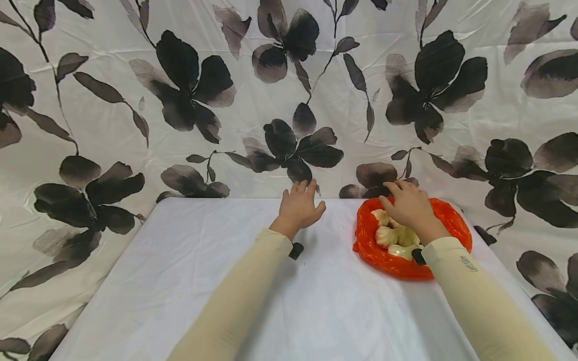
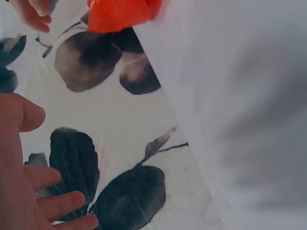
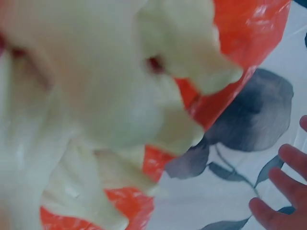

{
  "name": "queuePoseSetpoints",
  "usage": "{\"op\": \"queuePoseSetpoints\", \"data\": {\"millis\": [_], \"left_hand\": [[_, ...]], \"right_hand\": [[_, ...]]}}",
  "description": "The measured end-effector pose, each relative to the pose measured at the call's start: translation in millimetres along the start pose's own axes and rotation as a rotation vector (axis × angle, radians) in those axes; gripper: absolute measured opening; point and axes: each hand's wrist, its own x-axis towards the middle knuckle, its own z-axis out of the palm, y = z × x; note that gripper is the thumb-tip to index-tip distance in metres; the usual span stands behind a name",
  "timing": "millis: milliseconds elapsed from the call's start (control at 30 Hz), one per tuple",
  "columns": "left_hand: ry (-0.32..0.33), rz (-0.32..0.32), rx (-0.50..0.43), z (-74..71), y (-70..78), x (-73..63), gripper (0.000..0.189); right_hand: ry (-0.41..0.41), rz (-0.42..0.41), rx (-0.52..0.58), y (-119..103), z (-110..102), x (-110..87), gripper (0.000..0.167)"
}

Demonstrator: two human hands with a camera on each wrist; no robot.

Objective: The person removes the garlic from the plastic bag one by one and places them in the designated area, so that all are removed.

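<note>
A red plastic bag (image 1: 393, 263) lies on the table's right side with its mouth rolled wide. Several white garlic bulbs (image 1: 387, 235) fill it. Over its far part reaches my right hand (image 1: 411, 208), palm down, with fingers loosely bent and nothing in them. In the right wrist view the garlic bulbs (image 3: 120, 96) loom close and blurred, while fingertips (image 3: 288, 184) show at the right edge. My left hand (image 1: 298, 208) hovers by the table's far edge, left of the bag, fingers spread. Its palm side (image 2: 19, 191) is bare in the left wrist view.
A white cloth covers the table (image 1: 149, 281). Behind and beside it hangs a white curtain (image 1: 361, 30) with dark flower prints. Small black wrist cameras sit under the cream sleeves (image 1: 244, 286).
</note>
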Motion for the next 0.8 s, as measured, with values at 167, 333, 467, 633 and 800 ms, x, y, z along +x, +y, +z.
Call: {"op": "queuePoseSetpoints", "data": {"millis": [167,333,467,633,800], "left_hand": [[0.011,0.002,-0.044,3.2,9.8,-0.5,0.069],[0.017,0.005,-0.097,9.0,17.8,-2.5,0.068],[-0.005,0.012,-0.184,11.5,23.0,-6.0,0.067],[-0.045,0.02,-0.308,15.6,31.7,-9.5,0.066],[-0.075,0.024,-0.397,22.7,42.5,-13.0,0.066]], "right_hand": [[0.067,-0.012,0.012,13.7,-0.9,-3.4,0.051],[0.089,-0.01,0.0,26.9,-0.9,-7.4,0.048],[0.098,0.006,-0.014,36.2,-1.2,-11.4,0.047],[0.103,0.018,-0.006,48.0,-1.8,-19.0,0.047],[0.088,0.057,0.008,62.2,1.1,-29.5,0.048]]}}
